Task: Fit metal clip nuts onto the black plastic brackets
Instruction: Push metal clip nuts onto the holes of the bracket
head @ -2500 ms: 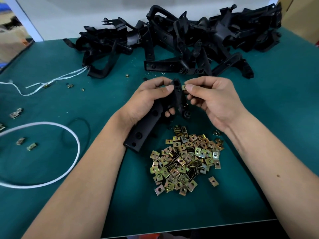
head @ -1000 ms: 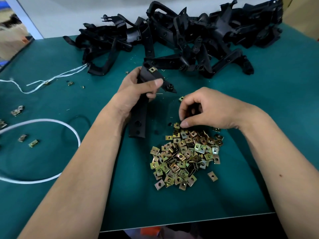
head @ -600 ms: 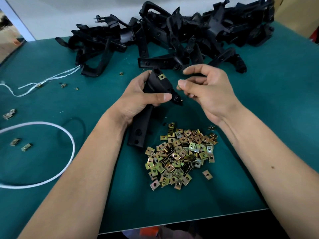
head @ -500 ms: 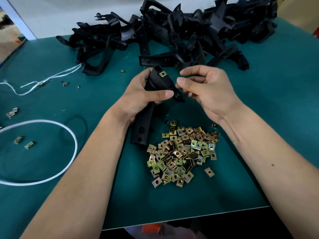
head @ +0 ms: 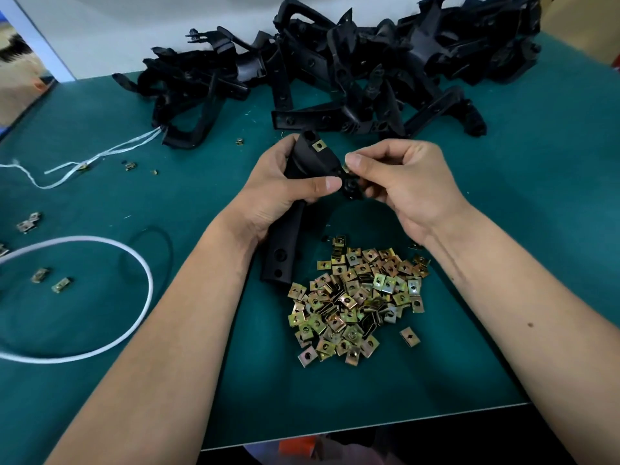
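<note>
My left hand [head: 281,189] grips a black plastic bracket [head: 281,250] around its upper part, the long end pointing down toward me. One brass clip nut [head: 319,146] sits fitted on the bracket's top tab. My right hand [head: 399,182] pinches another clip nut [head: 346,168] between thumb and forefinger, right against the bracket's right-hand tab. A heap of loose clip nuts [head: 355,303] lies on the green mat just below both hands.
A big pile of black brackets [head: 335,75] fills the back of the green table [head: 536,196]. White string [head: 100,156] and a white cord loop [head: 127,327] lie at the left with stray nuts [head: 50,280]. The table's front edge [head: 369,427] is near me.
My right hand dipped to the nut heap, took one nut, and brought it up to the bracket's right tab. The left hand turned the bracket, showing the fitted nut on top.
</note>
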Motion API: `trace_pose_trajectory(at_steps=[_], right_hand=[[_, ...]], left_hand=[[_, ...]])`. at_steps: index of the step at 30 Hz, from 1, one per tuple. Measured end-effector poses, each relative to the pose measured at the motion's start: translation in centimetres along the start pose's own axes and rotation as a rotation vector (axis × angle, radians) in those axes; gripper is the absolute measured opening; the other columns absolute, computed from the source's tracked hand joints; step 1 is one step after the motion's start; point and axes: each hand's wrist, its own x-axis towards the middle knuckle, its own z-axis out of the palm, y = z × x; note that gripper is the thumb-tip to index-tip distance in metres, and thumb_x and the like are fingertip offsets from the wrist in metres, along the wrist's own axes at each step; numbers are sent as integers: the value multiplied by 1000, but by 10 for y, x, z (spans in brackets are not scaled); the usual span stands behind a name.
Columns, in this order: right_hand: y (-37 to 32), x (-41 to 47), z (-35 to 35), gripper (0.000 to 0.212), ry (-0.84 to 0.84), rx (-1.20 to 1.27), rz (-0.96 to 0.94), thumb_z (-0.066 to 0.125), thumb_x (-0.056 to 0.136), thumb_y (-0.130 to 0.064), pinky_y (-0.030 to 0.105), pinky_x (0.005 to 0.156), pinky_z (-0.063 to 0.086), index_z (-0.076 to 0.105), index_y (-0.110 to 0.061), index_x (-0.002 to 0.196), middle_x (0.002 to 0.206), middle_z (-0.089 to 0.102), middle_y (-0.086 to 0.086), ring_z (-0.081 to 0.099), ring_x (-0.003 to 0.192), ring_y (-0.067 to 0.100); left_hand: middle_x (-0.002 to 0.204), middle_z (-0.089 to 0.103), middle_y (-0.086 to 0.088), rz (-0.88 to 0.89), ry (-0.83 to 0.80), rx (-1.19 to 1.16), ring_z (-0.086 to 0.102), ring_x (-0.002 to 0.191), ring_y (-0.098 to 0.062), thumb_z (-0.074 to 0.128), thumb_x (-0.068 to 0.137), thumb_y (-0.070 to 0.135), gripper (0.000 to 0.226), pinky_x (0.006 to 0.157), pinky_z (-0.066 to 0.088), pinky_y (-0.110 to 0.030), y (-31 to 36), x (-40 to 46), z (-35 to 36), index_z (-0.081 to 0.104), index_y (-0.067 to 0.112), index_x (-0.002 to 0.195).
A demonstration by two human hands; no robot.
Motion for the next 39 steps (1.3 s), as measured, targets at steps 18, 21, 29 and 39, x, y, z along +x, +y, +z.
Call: trace_pose_trajectory(at_steps=[18, 21, 29, 39], right_hand=[[0, -3, 3, 14, -31, -17, 4, 74, 94, -20, 26, 62, 45, 81, -10, 88, 90, 75, 13, 62, 81, 22], [2, -4, 4, 15, -47, -28, -1, 72, 95, -22, 29, 68, 45, 82, -15, 88, 95, 78, 10, 65, 84, 20], [2, 1, 6, 13, -44, -59, -19, 78, 90, -15, 23, 63, 48, 78, -9, 101, 88, 76, 5, 63, 72, 10], [6, 2, 6, 20, 40, -397, -222, 92, 74, -24, 15, 63, 54, 77, -25, 87, 79, 75, -6, 69, 70, 1]], left_hand=[[85, 69, -2, -6, 82, 5, 65, 69, -10, 84, 73, 2, 51, 59, 52, -22, -1, 0, 4, 55, 4, 115], [88, 71, -3, -4, 118, 2, 68, 74, -12, 83, 73, 1, 51, 62, 55, -23, 0, 0, 4, 56, 4, 117], [92, 66, -15, 20, 248, -117, 57, 65, -17, 64, 97, 9, 7, 50, 41, -23, -2, 6, 14, 58, 9, 102], [107, 72, -3, 70, 357, -71, 65, 98, -22, 57, 104, 15, 12, 92, 53, -44, -2, 6, 27, 64, 10, 112]])
